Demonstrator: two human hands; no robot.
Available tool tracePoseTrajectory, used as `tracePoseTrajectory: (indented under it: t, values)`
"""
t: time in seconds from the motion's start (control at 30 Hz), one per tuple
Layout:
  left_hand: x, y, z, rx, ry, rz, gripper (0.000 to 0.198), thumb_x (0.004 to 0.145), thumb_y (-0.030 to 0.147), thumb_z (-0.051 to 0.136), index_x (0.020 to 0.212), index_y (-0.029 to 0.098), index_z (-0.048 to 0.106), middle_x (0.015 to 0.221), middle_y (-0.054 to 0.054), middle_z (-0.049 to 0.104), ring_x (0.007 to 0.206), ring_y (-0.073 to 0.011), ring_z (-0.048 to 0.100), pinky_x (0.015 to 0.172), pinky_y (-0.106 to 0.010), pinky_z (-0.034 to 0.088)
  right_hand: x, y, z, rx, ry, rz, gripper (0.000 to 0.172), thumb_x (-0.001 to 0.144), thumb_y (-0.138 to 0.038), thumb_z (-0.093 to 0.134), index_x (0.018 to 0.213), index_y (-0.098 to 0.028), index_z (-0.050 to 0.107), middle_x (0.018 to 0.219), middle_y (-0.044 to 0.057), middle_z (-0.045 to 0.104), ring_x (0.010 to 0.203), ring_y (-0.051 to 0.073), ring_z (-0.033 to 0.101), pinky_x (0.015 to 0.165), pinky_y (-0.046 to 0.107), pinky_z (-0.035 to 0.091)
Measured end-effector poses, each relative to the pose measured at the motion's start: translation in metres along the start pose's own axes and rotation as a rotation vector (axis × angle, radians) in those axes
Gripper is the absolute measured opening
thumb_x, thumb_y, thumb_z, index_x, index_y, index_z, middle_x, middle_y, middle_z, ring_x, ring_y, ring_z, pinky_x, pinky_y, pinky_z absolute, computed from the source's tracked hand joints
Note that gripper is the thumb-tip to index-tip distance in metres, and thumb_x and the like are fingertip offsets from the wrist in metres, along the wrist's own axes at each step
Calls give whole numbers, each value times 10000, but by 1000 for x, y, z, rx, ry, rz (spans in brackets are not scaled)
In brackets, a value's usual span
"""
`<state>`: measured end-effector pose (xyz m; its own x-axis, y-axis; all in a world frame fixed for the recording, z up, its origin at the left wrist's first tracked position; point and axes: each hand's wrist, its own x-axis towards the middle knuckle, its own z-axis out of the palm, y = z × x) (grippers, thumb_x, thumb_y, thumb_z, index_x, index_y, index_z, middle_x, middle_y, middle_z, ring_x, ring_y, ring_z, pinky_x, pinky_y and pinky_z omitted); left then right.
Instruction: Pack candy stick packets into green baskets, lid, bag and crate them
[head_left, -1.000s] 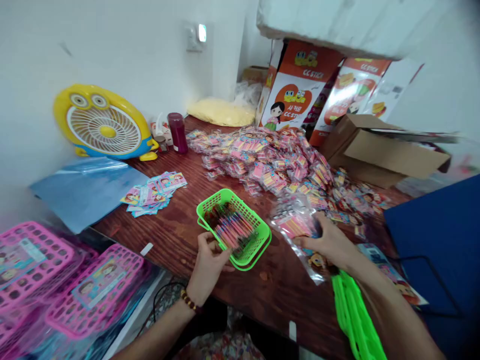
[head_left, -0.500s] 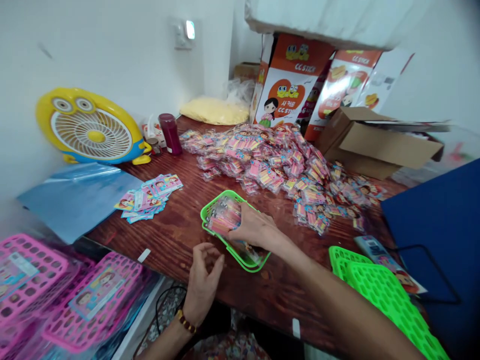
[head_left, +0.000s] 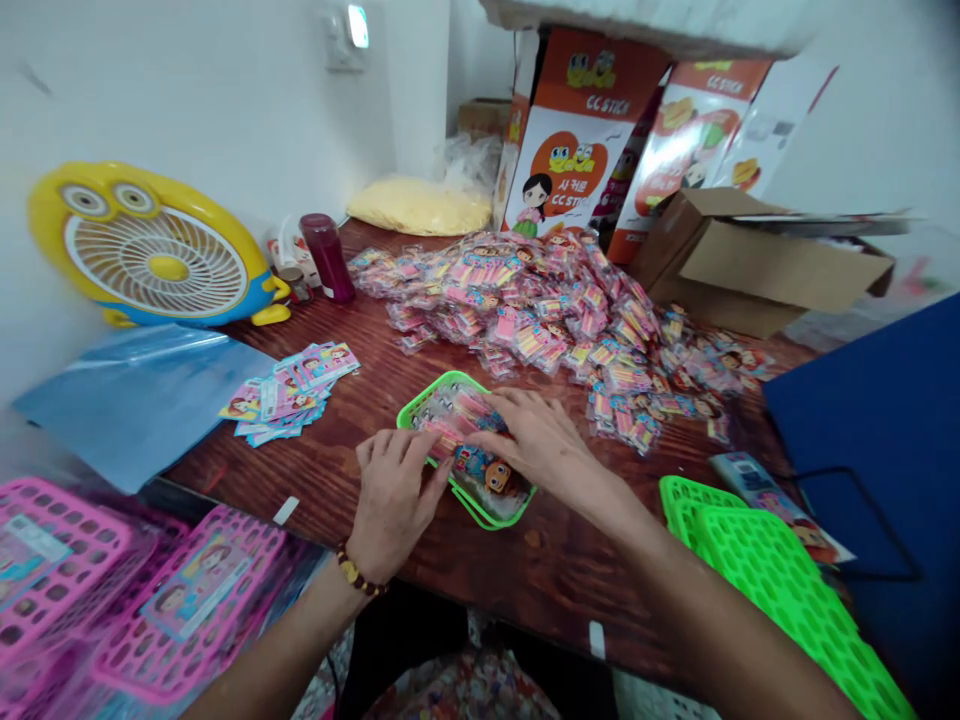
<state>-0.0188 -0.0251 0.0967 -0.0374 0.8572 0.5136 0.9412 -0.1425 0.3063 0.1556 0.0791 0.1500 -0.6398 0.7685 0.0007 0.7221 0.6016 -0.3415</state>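
Note:
A small bright green plastic basket (head_left: 486,520) stands on the table before me. Inside lie small clear packets with pink sticks (head_left: 450,428) and a packet with a brown cartoon face (head_left: 496,476). My right hand (head_left: 536,440) reaches over the far right rim, thumb and fingers around the pink packets; its fingertips are partly hidden. My left hand (head_left: 396,490), with a beaded bracelet at the wrist, is at the near left rim. Its fingers are bent and apart, with the tips touching the packets' edge.
Behind the basket spreads a big heap of similar packets (head_left: 540,310). Printed cards (head_left: 289,395) lie left, near a yellow fan (head_left: 161,250) and a purple bottle (head_left: 327,258). Pink baskets (head_left: 180,600) stand lower left, green baskets (head_left: 780,570) lower right. An open carton (head_left: 765,270) sits behind.
My left hand has moved up from beside the basket to its rim and packets. My right hand has shifted slightly right, uncovering the cartoon-face packet. The view has shifted slightly.

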Motion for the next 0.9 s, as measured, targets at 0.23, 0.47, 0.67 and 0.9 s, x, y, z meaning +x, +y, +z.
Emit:
tracePoseTrajectory:
  t: [0.23,0.47,0.67,0.9]
  values:
    - [35,-2,6,162,-379,108,225,887,345,604,1030,183,543,968,-59,618,932,-257,541,807,-387,406,-8,10,27,-57,-35,-21,395,909,-296,575,1298,-246,523,1149,81,583,1083,228,553,883,350,470]
    - [44,-8,21,234,-526,140,269,831,327,682,980,168,525,929,-56,624,904,-252,566,808,-363,446,-5,12,54,-93,-30,73,343,884,-355,627,1183,-197,569,1110,97,568,1050,241,541,885,363,467]
    - [40,-27,22,109,-494,231,239,822,375,689,910,203,548,879,-36,609,864,-233,583,764,-341,454,-16,8,24,-119,-94,-13,297,878,-329,619,1144,-205,574,1150,87,574,1057,239,545,873,351,465]
    - [50,-20,25,173,-489,272,228,730,301,758,883,231,604,861,-44,623,870,-258,592,738,-352,455,-10,10,42,-254,-168,26,234,855,-205,600,1086,-169,598,1023,117,652,936,271,611,821,403,468]
